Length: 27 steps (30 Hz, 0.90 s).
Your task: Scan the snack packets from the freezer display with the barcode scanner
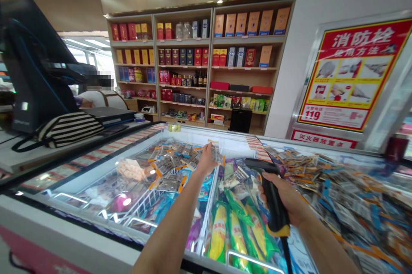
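Observation:
My right hand (pixel 283 194) is wrapped around a black barcode scanner (pixel 275 205) with a yellow-edged base. Its cord hangs down, and its head points left over the freezer. My left hand (pixel 206 161) reaches forward, fingers closed on a small clear-and-orange snack packet (pixel 217 154), partly hidden behind the hand. Left of that hand, a loose heap of similar packets (pixel 170 164) lies on the freezer's glass top. A much larger pile of packets (pixel 347 197) spreads at the right. Below the scanner, corn-printed packages (pixel 236 227) in green wrappers show inside the freezer.
White wire baskets (pixel 141 205) divide the chest freezer (pixel 80 231). A striped pouch (pixel 71 128) and a black checkout terminal (pixel 38 68) stand on the left counter. Behind it is another person (pixel 103 98). Shelves of boxes (pixel 183 55) line the back wall, beside a red fire-hydrant poster (pixel 354 74).

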Tool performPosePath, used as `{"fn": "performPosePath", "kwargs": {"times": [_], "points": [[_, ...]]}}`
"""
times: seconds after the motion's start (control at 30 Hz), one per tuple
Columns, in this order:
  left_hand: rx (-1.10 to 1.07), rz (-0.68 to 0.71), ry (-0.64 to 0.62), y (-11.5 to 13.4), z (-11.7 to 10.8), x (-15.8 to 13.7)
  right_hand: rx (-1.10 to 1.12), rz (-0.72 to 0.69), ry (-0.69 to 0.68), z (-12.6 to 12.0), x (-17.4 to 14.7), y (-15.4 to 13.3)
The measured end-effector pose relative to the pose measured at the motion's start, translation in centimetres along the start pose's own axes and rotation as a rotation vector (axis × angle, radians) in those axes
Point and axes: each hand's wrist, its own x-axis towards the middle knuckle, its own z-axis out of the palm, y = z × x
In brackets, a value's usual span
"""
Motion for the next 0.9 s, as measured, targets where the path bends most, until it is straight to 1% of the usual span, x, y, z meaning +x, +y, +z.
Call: {"fn": "performPosePath", "kwargs": {"times": [0.13, 0.2, 0.23, 0.3, 0.33, 0.37, 0.43, 0.5, 0.57, 0.63, 0.7, 0.77, 0.83, 0.9], "points": [[0.265, -0.108, 0.034, -2.0, -2.7, -0.2, 0.040, 0.010, 0.005, 0.1, -0.1, -0.3], [0.390, -0.146, 0.047, -2.2, -3.6, -0.4, 0.043, 0.008, 0.012, 0.3, -0.2, -0.4], [0.443, -0.147, 0.058, -2.0, -3.7, -0.5, 0.042, 0.009, 0.018, 0.4, -0.3, -0.5], [0.526, -0.107, 0.074, -1.2, -3.0, -0.9, 0.041, 0.011, 0.033, 0.5, -0.4, -0.6], [0.557, -0.062, 0.065, -0.7, -2.3, -1.0, 0.043, 0.014, 0.038, 0.5, -0.5, -0.6], [0.580, 0.012, 0.029, -0.3, -1.4, -1.2, 0.045, 0.019, 0.041, 0.5, -0.5, -0.6], [0.611, 0.178, -0.094, 0.3, 0.4, -1.2, 0.044, 0.024, 0.041, 0.3, -0.4, -0.5], [0.650, 0.227, -0.174, 0.1, 1.6, -0.9, 0.047, 0.044, 0.036, -0.2, -0.2, -0.1], [0.684, 0.244, -0.210, -0.8, 1.7, -0.2, 0.056, 0.077, 0.041, -0.8, 0.2, 0.4], [0.704, 0.259, -0.242, -2.0, 0.6, 0.8, 0.058, 0.099, 0.055, -1.4, 0.7, 0.9], [0.709, 0.238, -0.267, -2.8, -1.0, 1.8, 0.044, 0.112, 0.068, -1.9, 1.2, 1.3], [0.684, 0.199, -0.234, -2.9, -2.3, 2.4, 0.051, 0.118, 0.073, -2.1, 1.4, 1.4], [0.591, 0.164, -0.147, -1.8, -2.9, 2.3, 0.085, 0.121, 0.093, -1.7, 1.3, 0.9], [0.397, 0.114, -0.085, 0.4, -2.5, 1.1, 0.125, 0.110, 0.129, -0.8, 1.0, 0.0]]}}
